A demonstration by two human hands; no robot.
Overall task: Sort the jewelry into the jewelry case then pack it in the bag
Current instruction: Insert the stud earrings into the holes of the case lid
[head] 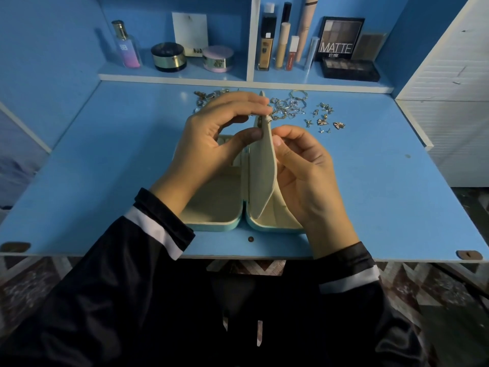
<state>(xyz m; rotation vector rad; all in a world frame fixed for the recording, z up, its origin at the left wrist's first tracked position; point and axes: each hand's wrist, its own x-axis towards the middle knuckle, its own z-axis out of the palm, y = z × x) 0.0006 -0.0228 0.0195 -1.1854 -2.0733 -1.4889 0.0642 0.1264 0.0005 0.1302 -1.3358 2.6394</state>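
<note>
A pale teal jewelry case lies open on the blue desk, its cream lining showing. A cream inner flap stands upright along the case's middle. My left hand pinches the flap near its top, thumb on one side and fingers over the edge. My right hand holds the flap's other side with curled fingers, thumb near a small metal piece at the flap's top. Loose jewelry lies scattered behind the case: rings, chains and small earrings. No bag is in view.
A shelf at the desk's back carries a perfume bottle, jars, makeup tubes and an eyeshadow palette. A white panel stands at the right. The desk's front edge is near my body.
</note>
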